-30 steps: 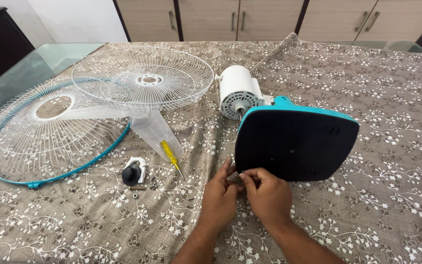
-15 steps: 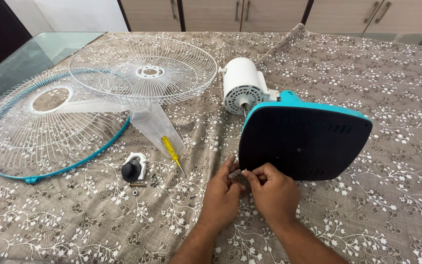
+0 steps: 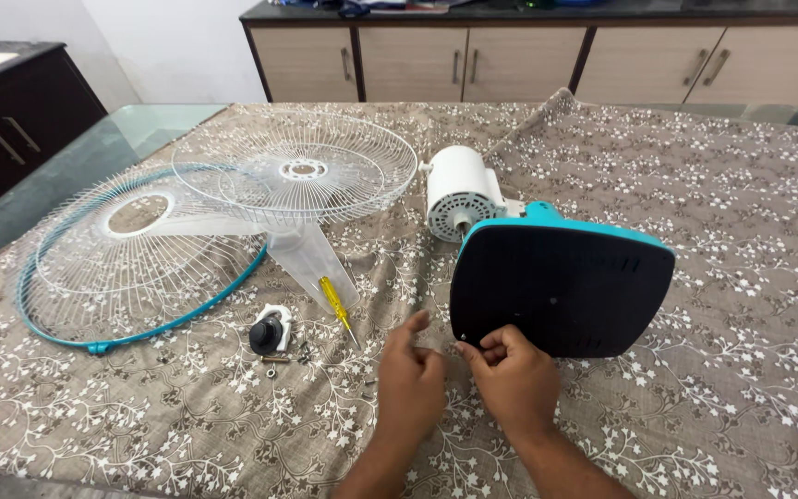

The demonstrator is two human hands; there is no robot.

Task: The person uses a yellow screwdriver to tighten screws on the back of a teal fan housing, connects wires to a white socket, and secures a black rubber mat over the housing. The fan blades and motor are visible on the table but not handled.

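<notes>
Lying far left on the floral-clothed surface (image 3: 140, 425): a teal-rimmed white wire fan guard (image 3: 131, 259), overlapped by a second round white wire guard (image 3: 297, 171). Resting nearer: a black knob on a white plastic piece (image 3: 268, 331) and a yellow-handled screwdriver (image 3: 336, 303). Hovering with fingers loosely curled, holding nothing visible: the left hand (image 3: 411, 381). Pinching something too small to identify at the lower edge of the tipped-up teal-edged black fan base (image 3: 561, 291): the right hand (image 3: 510, 377). Lying behind: the white cylindrical motor (image 3: 459, 191).

At the top of the frame stand beige cabinets (image 3: 528, 63) with metal handles. A dark cabinet (image 3: 11, 120) is at upper left, beside a white wall (image 3: 168, 46).
</notes>
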